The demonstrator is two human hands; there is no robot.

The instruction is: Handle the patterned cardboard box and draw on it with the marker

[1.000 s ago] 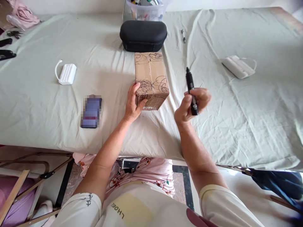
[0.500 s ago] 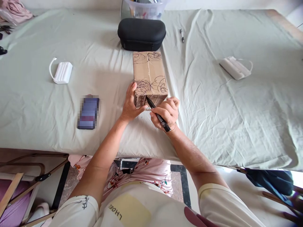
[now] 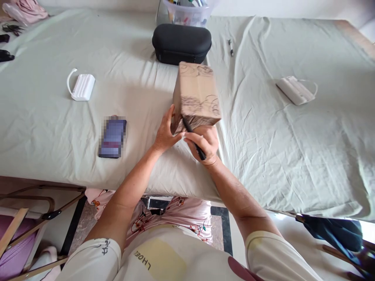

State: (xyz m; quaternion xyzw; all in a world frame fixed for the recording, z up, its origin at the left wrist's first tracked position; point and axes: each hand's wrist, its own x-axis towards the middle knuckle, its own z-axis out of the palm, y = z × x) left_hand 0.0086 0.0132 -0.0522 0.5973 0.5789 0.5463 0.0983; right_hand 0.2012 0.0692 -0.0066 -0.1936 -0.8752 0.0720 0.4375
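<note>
A cardboard box (image 3: 200, 86) with dark scribbles on its top and near side is turned at an angle in front of me, its near end seemingly raised. My left hand (image 3: 166, 132) grips its near left corner, fingers along the left side and thumb toward the front. In my right hand (image 3: 205, 143) is a black marker (image 3: 189, 125), its tip end against the scribbled near side by the left corner. The knuckles of that hand are close under the box's front edge. Motion blurs the marker and the near side, so the exact tip contact is unclear.
Behind the box sits a black zip case (image 3: 181, 43), with a clear plastic bin (image 3: 189, 15) beyond it. A phone (image 3: 113, 137) and a white corded block (image 3: 83, 87) lie left. To the right are a pen (image 3: 231, 47) and another white block (image 3: 295, 90). A pale cloth (image 3: 140, 171) covers the table.
The box has turned and shifted slightly right in my hands, showing more of its left side. My left hand moved with it, and the marker is still in my right hand.
</note>
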